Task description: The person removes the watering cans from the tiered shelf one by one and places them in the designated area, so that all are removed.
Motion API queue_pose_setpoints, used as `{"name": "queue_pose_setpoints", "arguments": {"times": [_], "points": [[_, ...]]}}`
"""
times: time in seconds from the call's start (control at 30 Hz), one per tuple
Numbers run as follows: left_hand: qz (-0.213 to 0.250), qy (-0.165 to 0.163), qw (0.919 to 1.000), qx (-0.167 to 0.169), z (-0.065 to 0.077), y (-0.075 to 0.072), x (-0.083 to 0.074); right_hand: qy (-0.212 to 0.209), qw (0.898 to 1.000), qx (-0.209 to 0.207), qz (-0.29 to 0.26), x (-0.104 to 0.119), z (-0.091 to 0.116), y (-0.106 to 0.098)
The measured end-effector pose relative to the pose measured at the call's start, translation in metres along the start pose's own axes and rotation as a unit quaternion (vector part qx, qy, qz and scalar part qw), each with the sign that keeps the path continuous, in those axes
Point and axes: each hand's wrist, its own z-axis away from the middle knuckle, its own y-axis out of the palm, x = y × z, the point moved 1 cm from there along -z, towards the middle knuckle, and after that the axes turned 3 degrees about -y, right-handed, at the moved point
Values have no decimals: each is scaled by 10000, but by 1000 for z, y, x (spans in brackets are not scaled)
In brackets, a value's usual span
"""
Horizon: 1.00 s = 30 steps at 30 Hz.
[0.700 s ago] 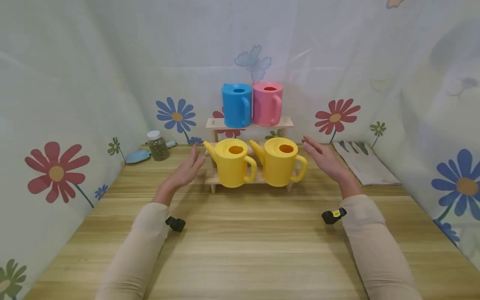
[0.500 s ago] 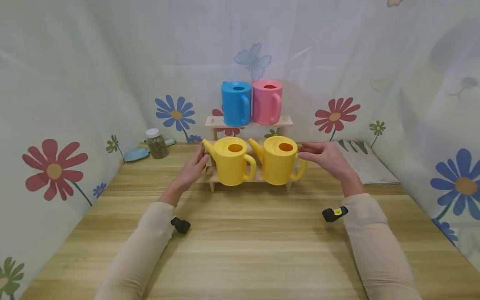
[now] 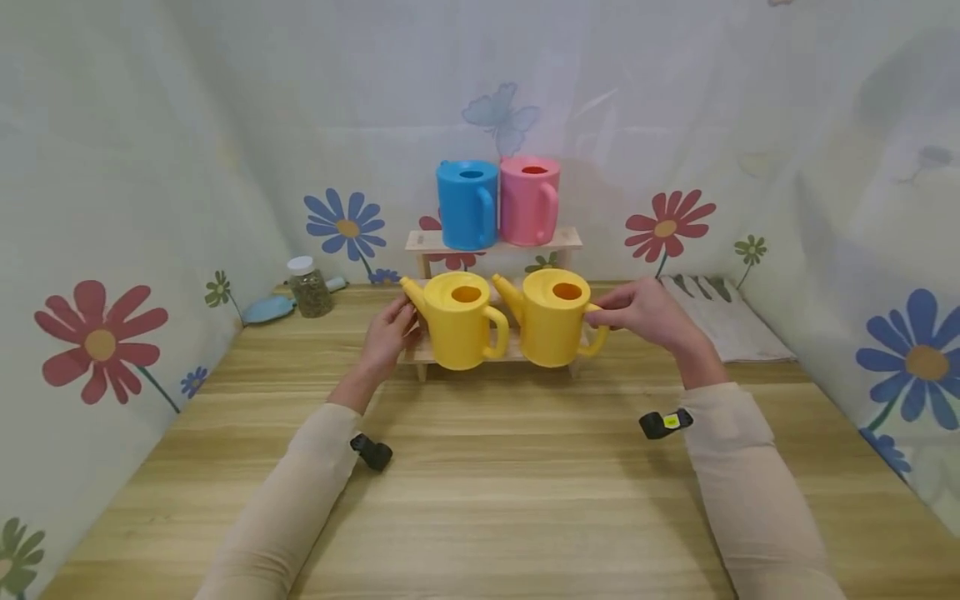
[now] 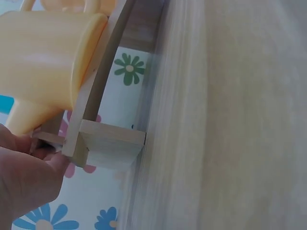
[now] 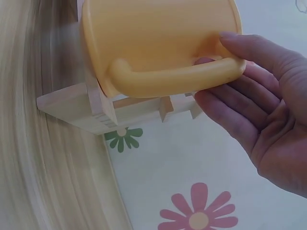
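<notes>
Two yellow watering cans, the left one (image 3: pixel 456 325) and the right one (image 3: pixel 553 321), stand side by side on the lower tier of a small wooden stand (image 3: pixel 417 357). My left hand (image 3: pixel 386 337) grips the left end of that tier, just below the left can's spout; some of its fingertips are hidden behind the board in the left wrist view. With thumb and fingers, my right hand (image 5: pixel 268 96) holds the upper part of the right can's handle (image 5: pixel 177 79). A blue watering can (image 3: pixel 467 208) and a pink one (image 3: pixel 528 204) stand on the upper tier.
At the back left are a lidded jar (image 3: pixel 311 290) of dried bits and a light blue tool (image 3: pixel 270 310), perhaps a scoop. A pale folded glove or cloth (image 3: pixel 731 325) lies at the back right. A flower-print curtain (image 3: pixel 637 100) surrounds the wooden table (image 3: pixel 495 483).
My left hand has moved inward and taken hold of the stand's left end. The right hand has come in from the right and closed round the right yellow can's handle.
</notes>
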Motion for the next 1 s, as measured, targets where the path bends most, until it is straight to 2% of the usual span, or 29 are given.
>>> {"name": "queue_pose_setpoints", "arguments": {"times": [0.17,0.33,0.43,0.6,0.8,1.0], "points": [[84,-139,9995,-256,-1,-3,1,-57,9999,-51,-129,-4,-2,0],[-102,-220,9976,-654,-2,-1,1,125,9992,-226,-310,-9,-3,0],[-163,-250,9965,-782,-3,-1,-2,144,9980,-412,-455,-9,-3,-1],[30,-154,9984,-536,-7,-4,-7,195,9962,-618,-588,-10,-1,-2],[209,-343,9992,-38,-11,-10,-7,333,9954,-557,-711,-13,-1,-1],[265,-270,9993,19,-13,-11,-4,293,9947,-618,-767,-10,-1,-3]]}}
